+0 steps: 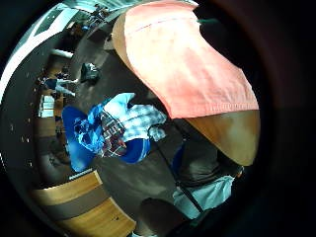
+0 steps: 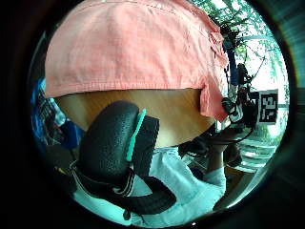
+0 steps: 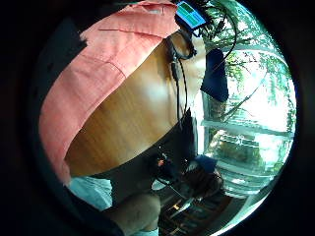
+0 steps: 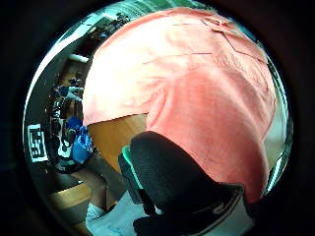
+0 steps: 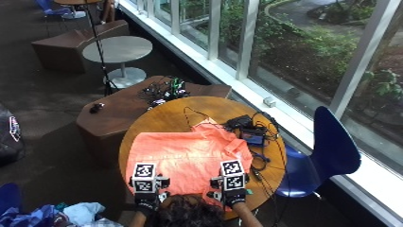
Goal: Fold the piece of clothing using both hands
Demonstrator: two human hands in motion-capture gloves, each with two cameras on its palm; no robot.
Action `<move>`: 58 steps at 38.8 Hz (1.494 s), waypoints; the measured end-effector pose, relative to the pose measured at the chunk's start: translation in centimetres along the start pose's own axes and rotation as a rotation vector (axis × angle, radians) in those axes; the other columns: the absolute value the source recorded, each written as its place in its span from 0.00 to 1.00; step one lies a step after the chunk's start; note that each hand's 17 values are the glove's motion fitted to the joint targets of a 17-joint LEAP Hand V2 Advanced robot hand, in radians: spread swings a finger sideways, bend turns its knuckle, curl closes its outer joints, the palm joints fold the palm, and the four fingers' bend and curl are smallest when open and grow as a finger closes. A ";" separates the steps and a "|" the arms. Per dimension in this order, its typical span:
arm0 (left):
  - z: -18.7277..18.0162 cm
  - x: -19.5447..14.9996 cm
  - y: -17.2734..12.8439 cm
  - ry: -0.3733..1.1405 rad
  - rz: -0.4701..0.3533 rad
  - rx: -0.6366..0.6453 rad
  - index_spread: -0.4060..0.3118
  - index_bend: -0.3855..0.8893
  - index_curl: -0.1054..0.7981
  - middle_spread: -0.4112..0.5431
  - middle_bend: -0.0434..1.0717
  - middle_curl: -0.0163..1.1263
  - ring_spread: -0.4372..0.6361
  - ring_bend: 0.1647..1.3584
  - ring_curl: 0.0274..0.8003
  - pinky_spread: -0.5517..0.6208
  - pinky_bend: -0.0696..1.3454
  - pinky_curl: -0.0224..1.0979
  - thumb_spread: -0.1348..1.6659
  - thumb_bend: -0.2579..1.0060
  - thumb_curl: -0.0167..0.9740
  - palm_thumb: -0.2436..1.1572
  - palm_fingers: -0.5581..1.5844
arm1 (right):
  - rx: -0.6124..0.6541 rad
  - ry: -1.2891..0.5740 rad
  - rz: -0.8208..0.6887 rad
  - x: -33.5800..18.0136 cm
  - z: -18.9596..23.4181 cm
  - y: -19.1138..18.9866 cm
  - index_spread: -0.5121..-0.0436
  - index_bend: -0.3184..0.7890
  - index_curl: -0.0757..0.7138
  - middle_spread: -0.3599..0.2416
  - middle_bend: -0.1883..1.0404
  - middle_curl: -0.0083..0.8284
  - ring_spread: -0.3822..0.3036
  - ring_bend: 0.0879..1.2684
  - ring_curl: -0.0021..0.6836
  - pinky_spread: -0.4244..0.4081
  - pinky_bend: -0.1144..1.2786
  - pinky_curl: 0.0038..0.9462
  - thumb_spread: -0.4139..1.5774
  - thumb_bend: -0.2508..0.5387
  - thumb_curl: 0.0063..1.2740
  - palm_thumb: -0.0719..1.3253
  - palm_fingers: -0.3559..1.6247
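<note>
Risk: the salmon-pink shirt (image 5: pixel 189 158) overhangs the near edge of the round wooden table (image 5: pixel 157 118); an uneven lift could slide it off or skew the fold. Left hand (image 5: pixel 146 196) and right hand (image 5: pixel 231 191) sit at the near hem; whether the fingers pinch cloth cannot be told. Cables (image 5: pixel 255 135) beyond could snag.

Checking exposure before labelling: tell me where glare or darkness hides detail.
Right little finger side palm view: windows blow out white, and glare sheens the round wooden table. Outside view: even daylight, salmon-pink shirt clear. All palm views: black rims hide the edges.
</note>
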State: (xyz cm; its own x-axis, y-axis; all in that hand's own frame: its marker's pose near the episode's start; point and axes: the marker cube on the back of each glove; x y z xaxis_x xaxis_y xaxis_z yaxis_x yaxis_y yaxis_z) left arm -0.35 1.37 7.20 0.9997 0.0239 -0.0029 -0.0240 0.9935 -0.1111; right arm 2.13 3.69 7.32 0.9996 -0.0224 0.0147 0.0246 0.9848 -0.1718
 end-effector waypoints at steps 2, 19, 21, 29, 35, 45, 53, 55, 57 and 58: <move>0.8 0.0 -0.2 -0.001 0.004 -0.016 0.40 0.39 0.31 0.46 0.24 0.30 0.59 0.41 0.33 0.73 0.48 0.27 0.71 0.19 0.24 0.25 0.35 | -0.021 -0.005 -0.002 0.0 0.8 -0.1 0.30 0.38 0.32 0.67 0.31 0.33 0.83 0.19 0.29 0.85 0.53 0.34 0.76 0.29 0.18 0.15 0.19; 6.1 -0.4 -3.2 0.013 0.027 0.242 0.38 0.50 0.41 0.42 0.22 0.32 0.55 0.35 0.31 0.65 0.47 0.29 0.71 0.20 0.27 0.26 0.43 | -0.062 -0.092 -0.035 0.4 3.5 -1.2 0.33 0.47 0.36 0.59 0.33 0.37 0.68 0.26 0.35 0.73 0.52 0.34 0.75 0.33 0.22 0.25 0.29; 5.1 -1.4 -4.0 -0.058 0.005 0.401 0.36 0.52 0.44 0.38 0.23 0.33 0.51 0.34 0.31 0.61 0.46 0.29 0.73 0.22 0.28 0.30 0.49 | 0.033 -0.075 -0.010 0.6 3.2 -1.5 0.33 0.48 0.39 0.57 0.32 0.37 0.63 0.27 0.35 0.71 0.50 0.34 0.76 0.34 0.23 0.27 0.31; 3.7 -0.8 -2.1 -0.031 0.067 0.511 0.19 0.50 0.49 0.18 0.32 0.37 0.20 0.32 0.33 0.34 0.44 0.30 0.74 0.37 0.39 0.61 0.78 | 0.345 0.136 -0.047 1.5 2.5 -1.7 0.35 0.67 0.51 0.30 0.30 0.39 0.28 0.29 0.38 0.44 0.44 0.30 0.79 0.53 0.27 0.51 0.67; 1.5 -0.8 1.2 0.020 0.182 0.462 0.14 0.46 0.52 0.11 0.33 0.40 0.11 0.35 0.40 0.24 0.42 0.33 0.70 0.37 0.42 0.68 0.83 | 0.412 0.276 -0.140 1.6 0.0 1.3 0.38 0.59 0.56 0.18 0.32 0.43 0.13 0.34 0.47 0.27 0.44 0.34 0.80 0.57 0.28 0.60 0.78; -6.0 -3.4 2.8 0.073 0.304 0.243 0.13 0.40 0.51 0.07 0.36 0.42 0.04 0.46 0.48 0.16 0.41 0.35 0.68 0.32 0.42 0.72 0.87 | 0.170 0.128 -0.393 3.6 -9.4 1.5 0.36 0.45 0.57 0.10 0.44 0.50 0.07 0.47 0.57 0.14 0.40 0.36 0.79 0.56 0.28 0.67 0.88; -10.4 -5.3 -7.8 0.054 0.262 0.053 0.12 0.41 0.51 0.06 0.37 0.43 0.02 0.51 0.52 0.14 0.43 0.37 0.69 0.28 0.42 0.73 0.87 | 0.125 -0.129 -0.375 3.3 -14.6 -13.3 0.35 0.42 0.56 0.09 0.45 0.52 0.11 0.57 0.64 0.05 0.44 0.38 0.77 0.48 0.27 0.67 0.89; -10.0 -5.6 -11.3 0.054 0.227 0.009 0.12 0.42 0.52 0.06 0.38 0.44 0.01 0.52 0.53 0.14 0.42 0.37 0.69 0.27 0.42 0.73 0.88 | 0.102 -0.156 -0.353 2.7 -13.8 -17.4 0.36 0.42 0.56 0.09 0.47 0.53 0.12 0.59 0.65 0.05 0.43 0.38 0.76 0.45 0.26 0.66 0.90; -9.2 -5.9 -14.2 0.050 0.195 -0.031 0.11 0.43 0.52 0.05 0.39 0.44 0.01 0.53 0.53 0.14 0.42 0.38 0.69 0.27 0.41 0.73 0.88 | 0.085 -0.196 -0.326 2.3 -12.6 -20.7 0.35 0.43 0.56 0.09 0.49 0.54 0.13 0.59 0.66 0.04 0.43 0.38 0.76 0.43 0.26 0.66 0.90; -8.6 -6.0 -15.5 0.050 0.184 -0.052 0.11 0.44 0.53 0.05 0.40 0.44 0.01 0.53 0.53 0.14 0.41 0.38 0.69 0.26 0.41 0.73 0.88 | 0.081 -0.213 -0.312 2.1 -12.2 -21.9 0.35 0.43 0.56 0.09 0.50 0.55 0.14 0.60 0.66 0.03 0.43 0.38 0.75 0.41 0.26 0.65 0.90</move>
State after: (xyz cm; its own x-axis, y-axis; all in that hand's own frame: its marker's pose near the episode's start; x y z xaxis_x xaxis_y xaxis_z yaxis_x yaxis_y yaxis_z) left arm -5.99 -15.10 0.36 0.9773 0.1975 -0.0771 -0.2075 0.9658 -0.1556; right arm 3.78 -20.03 -0.89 0.9194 -0.2951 0.2599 0.3177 0.9469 -0.0488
